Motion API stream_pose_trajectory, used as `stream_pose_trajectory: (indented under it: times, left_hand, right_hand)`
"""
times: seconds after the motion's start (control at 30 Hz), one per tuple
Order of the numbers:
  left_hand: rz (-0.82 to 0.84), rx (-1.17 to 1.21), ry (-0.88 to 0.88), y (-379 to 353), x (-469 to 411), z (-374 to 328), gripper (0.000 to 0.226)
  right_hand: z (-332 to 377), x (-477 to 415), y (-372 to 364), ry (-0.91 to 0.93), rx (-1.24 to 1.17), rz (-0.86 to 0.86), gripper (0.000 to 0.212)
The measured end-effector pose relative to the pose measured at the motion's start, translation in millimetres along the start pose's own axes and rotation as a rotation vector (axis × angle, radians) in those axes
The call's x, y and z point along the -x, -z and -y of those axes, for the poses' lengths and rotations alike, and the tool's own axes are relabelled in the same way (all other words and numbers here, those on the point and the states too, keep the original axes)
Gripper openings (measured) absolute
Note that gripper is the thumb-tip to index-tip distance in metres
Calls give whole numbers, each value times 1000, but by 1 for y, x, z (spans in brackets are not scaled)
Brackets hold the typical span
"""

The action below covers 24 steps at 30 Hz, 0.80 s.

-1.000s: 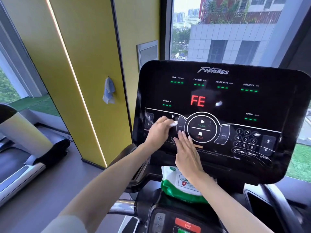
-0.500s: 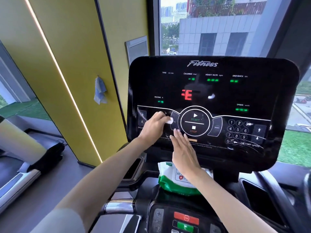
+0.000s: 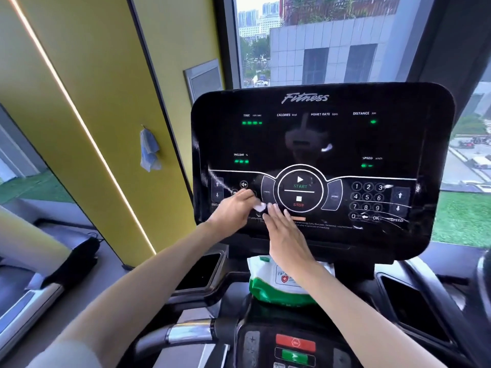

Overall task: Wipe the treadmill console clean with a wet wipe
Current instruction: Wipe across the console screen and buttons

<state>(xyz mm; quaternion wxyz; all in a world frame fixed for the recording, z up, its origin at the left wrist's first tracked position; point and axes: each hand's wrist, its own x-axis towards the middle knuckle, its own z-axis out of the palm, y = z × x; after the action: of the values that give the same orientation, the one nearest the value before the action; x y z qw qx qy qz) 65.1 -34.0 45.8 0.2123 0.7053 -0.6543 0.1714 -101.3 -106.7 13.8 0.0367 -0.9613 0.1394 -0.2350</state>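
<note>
A blue cloth [image 3: 149, 152] hangs on the yellow wall [image 3: 106, 88] beside a window [image 3: 318, 49].

A yellow wall [image 3: 87, 102] is filling the left side, with a narrow light strip [image 3: 79, 123] glowing slantwise down it to the floor. A blue cloth [image 3: 149, 151] is hanging on the wall near a dark seam, and a grey framed panel [image 3: 204, 77] is sitting farther right. Beyond, a window [image 3: 253, 35] is letting in daylight and showing a grey tiled building [image 3: 332, 35] and distant towers. Green grass [image 3: 462, 219] is lying outside at the far right. A second treadmill [image 3: 16, 288] is standing on the grey floor [image 3: 101, 293] at the near left.
</note>
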Motion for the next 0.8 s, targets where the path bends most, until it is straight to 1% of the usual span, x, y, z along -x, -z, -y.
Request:
stream_pose_trajectory:
  times: [0.03, 0.13, 0.17, 0.2, 0.27, 0.33, 0.43, 0.47, 0.53, 0.57, 0.6, 0.63, 0.67, 0.7, 0.73, 0.8]
  left_hand:
    - [-47, 6, 27, 5, 0, 3, 35]
    - [-379, 48, 223, 28, -23, 14, 24]
    - [-448, 38, 279, 34, -33, 17, 22]
    - [-467, 12, 316, 35, -42, 17, 22]
    - [-448, -21, 321, 26, -49, 10, 23]
    - [-395, -7, 236, 10, -40, -1, 27]
    - [-181, 15, 39, -9, -9, -10, 33]
    - [-116, 13, 5, -9, -2, -7, 34]
    - [-67, 49, 10, -1, 3, 3, 34]
    - [-97, 101, 44, 4, 1, 6, 32]
    - [-157, 185, 116, 10, -4, 7, 28]
    - [-218, 298, 242, 18, -11, 5, 21]
    - [-252, 440, 406, 26, -18, 2, 16]
    - [-256, 613, 571, 33, -23, -3, 13]
    - [-242, 822, 700, 38, -25, -7, 14]
    - [-210, 1212, 868, 44, -20, -11, 15]
  right_hand:
    - [-1, 1, 0, 13, 7, 2, 64]
    - [-4, 2, -8, 23, 26, -21, 66]
    - [-4, 1, -10, 13, 35, -18, 65]
    - [-4, 1, -11, 2, 40, -12, 65]
    - [-3, 0, -10, -1, 42, 1, 66]
    - [-3, 0, -6, 6, 38, 10, 65]
    - [-4, -1, 0, 26, 63, 32, 64]
    - [-5, 0, 1, 32, 63, 33, 64]
    - [-6, 0, 1, 37, 51, 37, 64]
    - [-7, 0, 1, 44, 38, 35, 65]
    - [-7, -1, 0, 51, 22, 24, 64]
    - [-7, -3, 0, 49, -10, 5, 63]
    - [-6, -5, 0, 27, -64, -22, 60]
    - [-4, -7, 1, -13, -141, -56, 55]
    - [-2, -11, 3, -71, -232, -92, 49]
    - [4, -19, 10, -215, -464, -149, 35]
